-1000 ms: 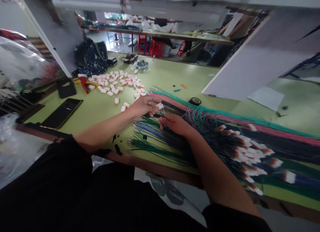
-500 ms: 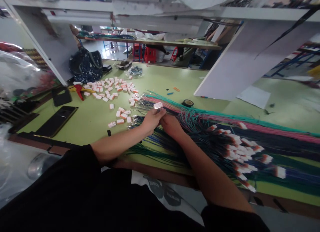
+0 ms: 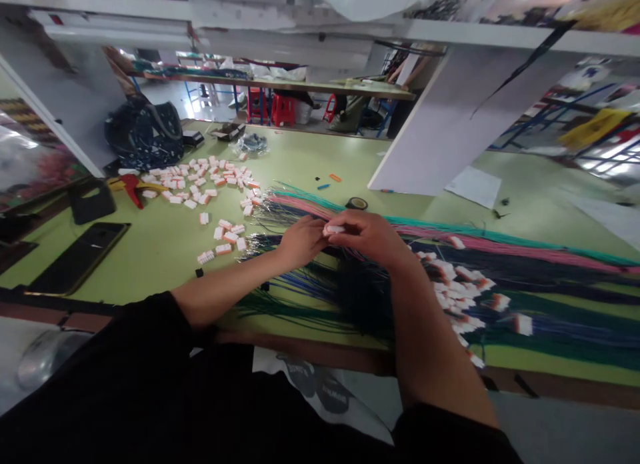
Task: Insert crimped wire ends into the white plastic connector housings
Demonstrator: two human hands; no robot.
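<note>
My right hand (image 3: 367, 236) pinches a white and orange connector (image 3: 334, 230) over the wire bundles. Close against it on the left, my left hand (image 3: 303, 243) has its fingers bent together at the connector's end; what they grip is too small to tell. Beneath both hands run green, pink, blue and black wires (image 3: 510, 241) with bare tips at the left. Several connectors with wires attached (image 3: 455, 294) lie right of my right forearm. Loose white and orange connectors (image 3: 175, 179) are scattered on the green table at the left.
On the table (image 3: 165, 251) lie a phone (image 3: 77, 257), red and yellow pliers (image 3: 133, 189), a black tape roll (image 3: 357, 203) and a paper sheet (image 3: 473, 186). A dark bag (image 3: 145, 132) stands at the back left. A white panel (image 3: 415, 131) rises behind the wires.
My right hand has moved up and now grips the connector from the right; before, the connector stood above my left hand's fingertips. The whole view has shifted toward the right.
</note>
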